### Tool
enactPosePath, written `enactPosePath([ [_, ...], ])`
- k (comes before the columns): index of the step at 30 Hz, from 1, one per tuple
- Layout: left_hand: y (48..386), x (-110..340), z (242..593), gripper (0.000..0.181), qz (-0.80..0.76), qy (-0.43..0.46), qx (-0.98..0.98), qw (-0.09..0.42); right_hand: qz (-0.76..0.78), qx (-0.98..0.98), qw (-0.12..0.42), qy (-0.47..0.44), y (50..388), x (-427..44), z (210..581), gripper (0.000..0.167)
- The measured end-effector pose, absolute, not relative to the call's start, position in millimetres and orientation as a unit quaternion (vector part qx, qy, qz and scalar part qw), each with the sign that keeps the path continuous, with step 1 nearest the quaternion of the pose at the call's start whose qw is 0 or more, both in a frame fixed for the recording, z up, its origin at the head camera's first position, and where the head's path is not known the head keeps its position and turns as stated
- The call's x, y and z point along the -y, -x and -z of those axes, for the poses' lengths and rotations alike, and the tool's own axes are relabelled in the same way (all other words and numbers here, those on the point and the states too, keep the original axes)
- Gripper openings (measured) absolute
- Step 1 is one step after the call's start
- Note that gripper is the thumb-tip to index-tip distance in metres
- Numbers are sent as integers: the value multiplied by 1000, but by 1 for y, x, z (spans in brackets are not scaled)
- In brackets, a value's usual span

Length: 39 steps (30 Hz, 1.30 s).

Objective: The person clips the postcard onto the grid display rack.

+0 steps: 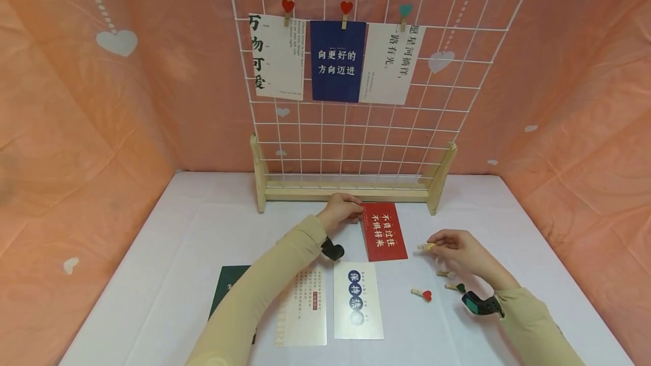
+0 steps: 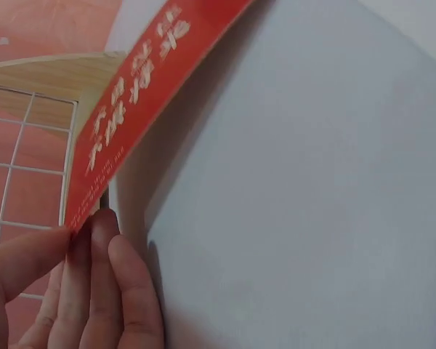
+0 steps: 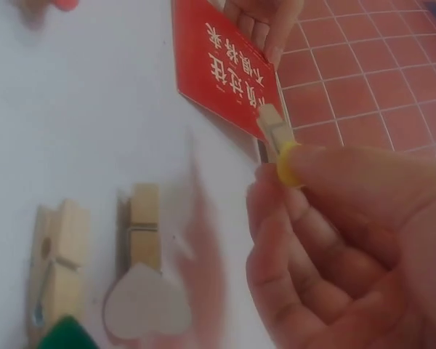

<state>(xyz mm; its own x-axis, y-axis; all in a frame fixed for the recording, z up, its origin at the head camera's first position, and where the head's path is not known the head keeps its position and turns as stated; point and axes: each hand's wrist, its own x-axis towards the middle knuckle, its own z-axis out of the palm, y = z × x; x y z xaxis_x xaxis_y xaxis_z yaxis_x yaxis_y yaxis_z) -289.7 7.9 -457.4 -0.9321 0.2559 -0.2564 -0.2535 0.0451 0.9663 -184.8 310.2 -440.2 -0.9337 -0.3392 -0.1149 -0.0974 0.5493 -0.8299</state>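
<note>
My left hand (image 1: 342,212) pinches a corner of a red card (image 1: 385,231) with white characters, just in front of the rack's wooden base. In the left wrist view the thumb and fingers meet at the card's end, and the red card (image 2: 142,94) slants up off the white cloth. To the right, my right hand (image 1: 460,248) pinches a small wooden clothespin (image 1: 424,247) with a yellow end. The right wrist view shows this clothespin (image 3: 274,127) between thumb and forefinger, its wooden tip pointing away from the hand, towards the card.
A white wire grid (image 1: 386,140) on a wooden stand (image 1: 346,192) holds three clipped cards, the middle one a blue card (image 1: 338,83). On the cloth lie a white card (image 1: 358,321), a cream card (image 1: 305,326), a dark green card (image 1: 229,281) and loose clothespins, one with a red heart (image 1: 426,296).
</note>
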Motion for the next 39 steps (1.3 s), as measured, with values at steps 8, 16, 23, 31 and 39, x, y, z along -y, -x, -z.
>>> enactPosePath([
  [8, 287, -13, 457, 30, -709, 53, -674, 201, 491, -854, 131, 113, 186, -314, 441, 27],
  [16, 283, -14, 452, 36, -731, 52, -651, 200, 523, -837, 124, 100, 188, -311, 440, 28],
  [23, 282, -15, 451, 34, -741, 21, -640, 201, 540, -831, 103, 85, 194, -309, 431, 29],
  [31, 281, -16, 448, 30, -742, -1, -641, 199, 555, -822, 70, 110, 202, -308, 426, 32],
  [39, 285, -17, 447, 27, -741, -21, -645, 186, 560, -817, 60, 121, 209, -306, 418, 35],
])
